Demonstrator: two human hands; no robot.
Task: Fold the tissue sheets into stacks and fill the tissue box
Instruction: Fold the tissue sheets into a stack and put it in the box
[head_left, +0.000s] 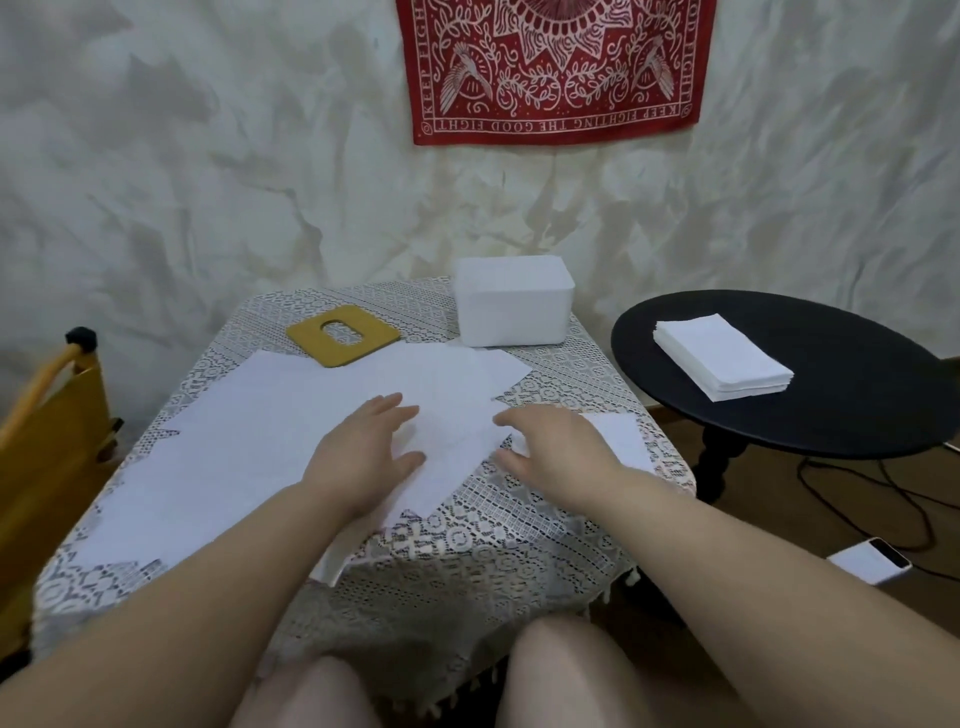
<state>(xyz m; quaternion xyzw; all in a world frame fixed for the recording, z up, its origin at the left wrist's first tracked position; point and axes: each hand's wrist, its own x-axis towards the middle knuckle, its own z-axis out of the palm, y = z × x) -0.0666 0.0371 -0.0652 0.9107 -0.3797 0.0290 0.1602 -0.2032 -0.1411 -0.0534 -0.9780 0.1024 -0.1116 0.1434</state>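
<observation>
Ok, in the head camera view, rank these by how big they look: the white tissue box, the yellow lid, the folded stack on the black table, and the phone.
Largest to smallest, as seen:
1. white tissue box
2. folded stack
3. yellow lid
4. phone
Box and stack look close; differing camera distance makes that order unsure.

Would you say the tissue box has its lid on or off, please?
Off: the tan lid with its slot lies flat on the lace tablecloth, left of the white tissue box.
</observation>
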